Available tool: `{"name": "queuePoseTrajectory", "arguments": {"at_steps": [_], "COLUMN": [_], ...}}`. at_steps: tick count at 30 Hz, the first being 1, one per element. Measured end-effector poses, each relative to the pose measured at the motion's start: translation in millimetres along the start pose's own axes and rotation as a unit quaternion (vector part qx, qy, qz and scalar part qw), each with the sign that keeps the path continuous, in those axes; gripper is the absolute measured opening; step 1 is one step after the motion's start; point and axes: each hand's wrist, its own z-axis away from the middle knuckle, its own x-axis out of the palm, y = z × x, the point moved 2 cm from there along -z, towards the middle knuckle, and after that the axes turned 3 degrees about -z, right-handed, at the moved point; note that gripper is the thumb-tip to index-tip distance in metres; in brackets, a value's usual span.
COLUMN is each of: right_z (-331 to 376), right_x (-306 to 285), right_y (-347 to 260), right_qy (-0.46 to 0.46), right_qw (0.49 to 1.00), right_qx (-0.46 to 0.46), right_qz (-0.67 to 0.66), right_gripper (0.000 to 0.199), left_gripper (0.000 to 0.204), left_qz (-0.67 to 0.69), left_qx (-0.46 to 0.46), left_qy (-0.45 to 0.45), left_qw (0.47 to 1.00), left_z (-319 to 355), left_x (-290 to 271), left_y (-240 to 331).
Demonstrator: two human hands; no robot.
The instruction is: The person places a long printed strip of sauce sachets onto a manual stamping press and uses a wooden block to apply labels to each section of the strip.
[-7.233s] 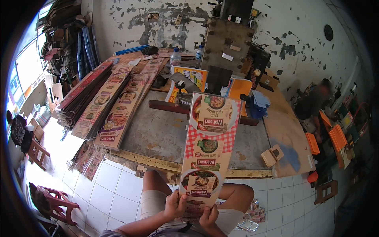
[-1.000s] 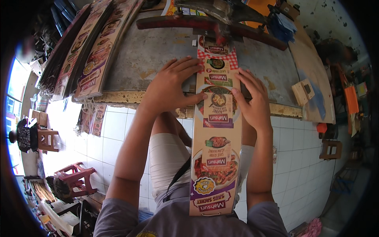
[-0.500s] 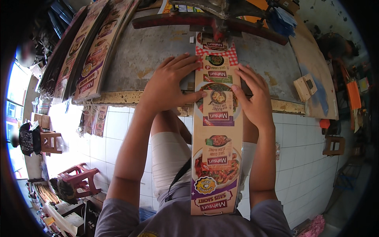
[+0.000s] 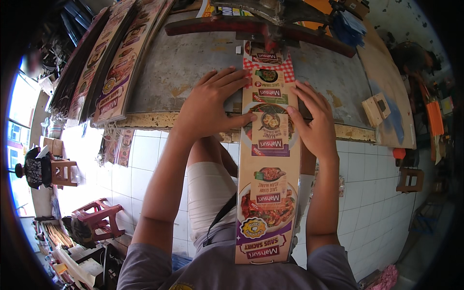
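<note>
Two hands touch opposite long edges of a printed strip.

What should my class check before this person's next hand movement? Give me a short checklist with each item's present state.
1. Left hand at the printed strip: ok, thumb and fingertips at its left edge.
2. Right hand at the strip: ok, thumb and fingertips at its right edge.
3. Both hands clear of the red bar: ok, they lie on the near side of it.
4. Whole strip supported by the table: not ok, its near part extends past the table edge toward the person.
5. Strip's far end squared up: cannot tell, the bar's middle partly hides it.
6. Wooden block clear of the strip: ok, it lies apart, to the right.
</note>
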Motion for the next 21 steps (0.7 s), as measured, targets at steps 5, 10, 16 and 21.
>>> {"name": "queuePoseTrajectory", "arguments": {"at_steps": [5,10,16,21], "right_z": [0.3,0.4,-1.5,-0.4], "right_x": [1.1,0.6,-1.3,2.1], "right_y": [0.1,0.3,-2.7,-5.5], "right_qy": [0.000,0.001,0.002,0.007], "right_qw": [1.000,1.000,1.000,1.000], "right_qx": [-0.002,-0.002,-0.001,0.003], "right_qz": [0.000,0.000,0.001,-0.002], "right_gripper": [0.042,0.042,0.042,0.042], "left_gripper": [0.076,0.076,0.074,0.073], "left_qz": [-0.003,0.002,0.009,0.017], "left_qx": [-0.001,0.001,0.002,0.002], "left_qy": [-0.001,0.007,0.012,0.014], "left_qw": [1.000,1.000,1.000,1.000], "left_z": [0.2,-0.9,-1.6,2.6], "left_x": [0.1,-1.0,-2.5,-5.3], "left_y": [-0.3,1.5,1.9,0.3]}}
